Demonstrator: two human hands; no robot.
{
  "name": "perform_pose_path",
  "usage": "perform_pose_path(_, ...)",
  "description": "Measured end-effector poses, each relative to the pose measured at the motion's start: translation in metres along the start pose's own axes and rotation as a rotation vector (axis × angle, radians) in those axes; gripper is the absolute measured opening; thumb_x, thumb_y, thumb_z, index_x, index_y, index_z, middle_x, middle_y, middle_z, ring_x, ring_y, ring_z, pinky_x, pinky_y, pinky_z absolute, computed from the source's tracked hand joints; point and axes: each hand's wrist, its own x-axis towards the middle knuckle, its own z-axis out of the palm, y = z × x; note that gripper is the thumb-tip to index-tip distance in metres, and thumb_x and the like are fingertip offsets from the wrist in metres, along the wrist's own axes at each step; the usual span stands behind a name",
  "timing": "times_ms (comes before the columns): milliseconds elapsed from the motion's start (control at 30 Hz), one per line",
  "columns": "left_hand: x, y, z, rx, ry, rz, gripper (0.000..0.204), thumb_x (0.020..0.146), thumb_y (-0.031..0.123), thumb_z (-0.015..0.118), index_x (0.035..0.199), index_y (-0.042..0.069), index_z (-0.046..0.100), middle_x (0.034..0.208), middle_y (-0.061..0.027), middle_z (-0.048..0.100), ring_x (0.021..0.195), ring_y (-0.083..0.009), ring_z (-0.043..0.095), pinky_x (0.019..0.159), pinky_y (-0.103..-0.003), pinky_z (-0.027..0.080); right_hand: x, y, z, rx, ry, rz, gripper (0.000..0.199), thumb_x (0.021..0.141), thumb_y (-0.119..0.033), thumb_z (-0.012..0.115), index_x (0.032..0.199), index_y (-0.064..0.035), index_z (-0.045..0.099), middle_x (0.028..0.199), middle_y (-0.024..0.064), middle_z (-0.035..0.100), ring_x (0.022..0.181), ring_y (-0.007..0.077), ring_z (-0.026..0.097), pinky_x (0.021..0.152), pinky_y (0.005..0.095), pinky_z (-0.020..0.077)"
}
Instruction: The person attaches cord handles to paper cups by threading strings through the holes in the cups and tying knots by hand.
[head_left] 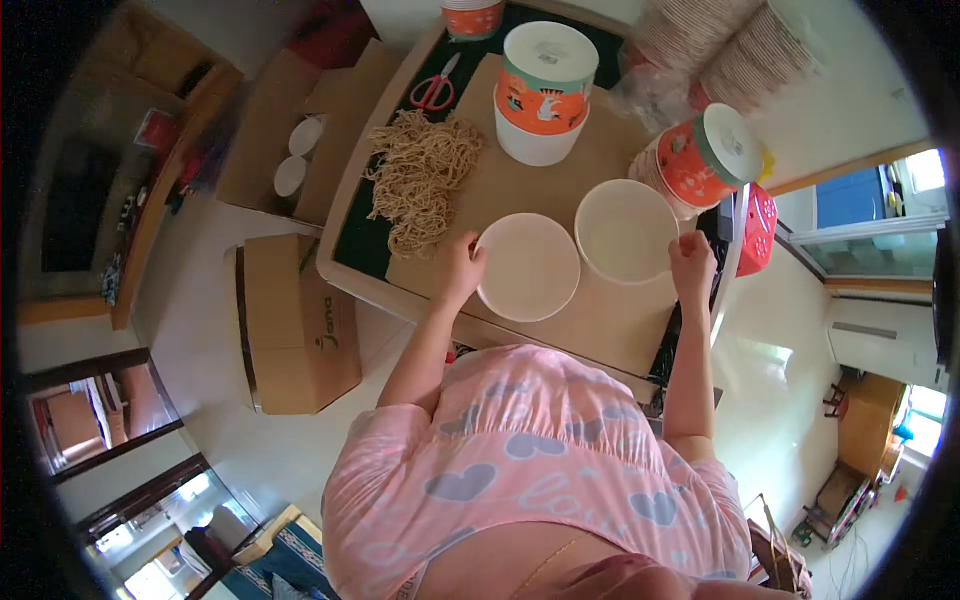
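Two round white paper tubs stand side by side on a cardboard sheet (480,225), their open tops facing up. The left tub (528,267) has its rim pinched at the left side by my left hand (463,266), fingers closed. My right hand (692,262) is closed at the right edge of the other tub (627,232); its fingertips are partly hidden behind the knuckles. Both tubs look bare inside. A loose heap of tan curly strands (420,180) lies left of them. Behind stands a stack of tubs (545,90), orange and green printed over white.
Red-handled scissors (433,92) lie at the back left. Another printed tub stack (697,158) leans at the right, near plastic-wrapped stacks (745,60). A red basket (758,230) is beyond the right edge. Cardboard boxes (300,325) stand on the floor to the left.
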Motion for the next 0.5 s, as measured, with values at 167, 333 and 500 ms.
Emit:
perform_pose_path(167, 0.013, 0.001, -0.007, 0.005, 0.004, -0.079, 0.022, 0.081, 0.017, 0.064, 0.094, 0.000, 0.062, 0.074, -0.0080, 0.063, 0.064, -0.0177, 0.060, 0.060, -0.031, 0.047, 0.016, 0.013, 0.022, 0.089, -0.167, 0.119, 0.018, 0.078, -0.013, 0.061, 0.088, 0.0006, 0.054, 0.067, 0.0161, 0.062, 0.053, 0.0242, 0.062, 0.049, 0.0347, 0.0491)
perform_pose_path(333, 0.030, -0.003, -0.009, -0.167, 0.121, -0.100, 0.020, 0.082, 0.021, 0.062, 0.090, 0.002, 0.064, 0.074, -0.0112, 0.064, 0.067, -0.0242, 0.063, 0.061, -0.033, 0.048, 0.026, 0.001, 0.017, 0.188, -0.211, 0.132, 0.015, 0.080, -0.005, 0.060, 0.093, 0.0004, 0.053, 0.072, 0.0146, 0.064, 0.055, 0.0191, 0.063, 0.047, 0.0301, 0.0504)
perform_pose_path(500, 0.057, -0.001, -0.035, -0.007, 0.197, -0.078, 0.016, 0.083, 0.016, 0.061, 0.090, 0.003, 0.064, 0.081, -0.0127, 0.064, 0.072, -0.0248, 0.063, 0.064, -0.033, 0.049, 0.032, -0.007, 0.000, 0.309, -0.224, 0.069, 0.020, 0.082, 0.001, 0.055, 0.101, -0.0016, 0.048, 0.073, 0.0110, 0.063, 0.056, 0.0143, 0.061, 0.043, 0.0266, 0.0482)
